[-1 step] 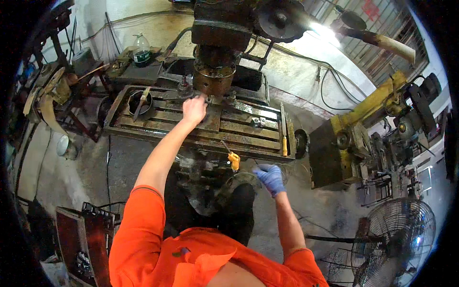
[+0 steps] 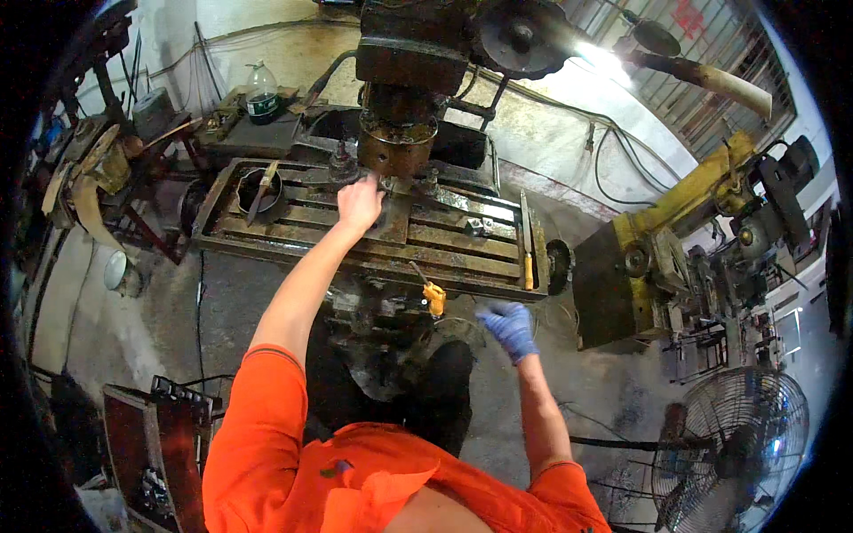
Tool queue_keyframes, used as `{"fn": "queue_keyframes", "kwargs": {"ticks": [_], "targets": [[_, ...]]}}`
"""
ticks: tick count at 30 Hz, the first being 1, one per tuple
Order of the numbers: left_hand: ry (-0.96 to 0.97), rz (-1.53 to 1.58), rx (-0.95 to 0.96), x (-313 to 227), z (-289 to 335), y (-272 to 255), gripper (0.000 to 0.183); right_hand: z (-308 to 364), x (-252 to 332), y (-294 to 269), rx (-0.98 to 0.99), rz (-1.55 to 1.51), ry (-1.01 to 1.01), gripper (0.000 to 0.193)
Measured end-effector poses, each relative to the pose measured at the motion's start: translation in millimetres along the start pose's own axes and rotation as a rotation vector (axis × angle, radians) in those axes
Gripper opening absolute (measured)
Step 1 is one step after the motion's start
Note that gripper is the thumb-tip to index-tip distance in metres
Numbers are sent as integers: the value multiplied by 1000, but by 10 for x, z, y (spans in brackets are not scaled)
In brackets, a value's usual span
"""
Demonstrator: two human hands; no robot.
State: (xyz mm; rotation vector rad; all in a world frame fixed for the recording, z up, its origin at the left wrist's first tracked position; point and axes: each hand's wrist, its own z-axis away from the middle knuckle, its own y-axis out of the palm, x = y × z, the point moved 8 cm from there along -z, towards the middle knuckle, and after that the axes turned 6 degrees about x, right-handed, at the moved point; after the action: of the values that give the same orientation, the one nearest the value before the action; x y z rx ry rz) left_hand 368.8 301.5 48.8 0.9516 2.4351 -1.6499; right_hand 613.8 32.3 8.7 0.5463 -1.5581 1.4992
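My left hand (image 2: 360, 204), bare, reaches up to the milling machine's spindle head (image 2: 397, 147). Its fingers are closed at the underside of that head, on something hidden by the hand. Below it lies the slotted machine table (image 2: 355, 242), dark and oily. My right hand (image 2: 509, 332) wears a blue glove and hovers low in front of the table, to the right of a yellow air blow gun (image 2: 434, 299). The gloved fingers are curled together and slightly blurred; what they hold, if anything, cannot be made out.
A dark pot (image 2: 259, 197) with a brush (image 2: 264, 189) across it stands on the table's left part. A small metal block (image 2: 478, 227) and a yellow-handled tool (image 2: 529, 266) lie on the right. A fan (image 2: 733, 453) stands at lower right. A lamp (image 2: 604, 64) shines above.
My gloved right hand has shifted a little to the right, away from the blow gun. My left hand stays at the spindle head.
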Motion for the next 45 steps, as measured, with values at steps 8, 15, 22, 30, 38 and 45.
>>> {"fn": "queue_keyframes", "kwargs": {"ticks": [8, 15, 22, 30, 38, 45], "targets": [[-129, 123, 153, 93, -70, -49, 35, 28, 2402, -2348, -750, 37, -697, 33], [-202, 160, 211, 198, -124, 4, 36, 608, 3735, -2687, -731, -34, -1326, 28], [-208, 135, 187, 245, -105, 65, 33, 760, 2689, -1945, -566, -310, -1309, 37], [-206, 189, 150, 224, -107, 11, 34, 822, 2801, -1920, -795, -79, -1220, 41], [-232, 149, 182, 249, -118, 48, 34, 738, 2456, -1810, -796, -207, -1104, 38], [-174, 351, 247, 234, -93, 5, 37, 733, 2415, -1777, -768, -372, -1108, 39]]}}
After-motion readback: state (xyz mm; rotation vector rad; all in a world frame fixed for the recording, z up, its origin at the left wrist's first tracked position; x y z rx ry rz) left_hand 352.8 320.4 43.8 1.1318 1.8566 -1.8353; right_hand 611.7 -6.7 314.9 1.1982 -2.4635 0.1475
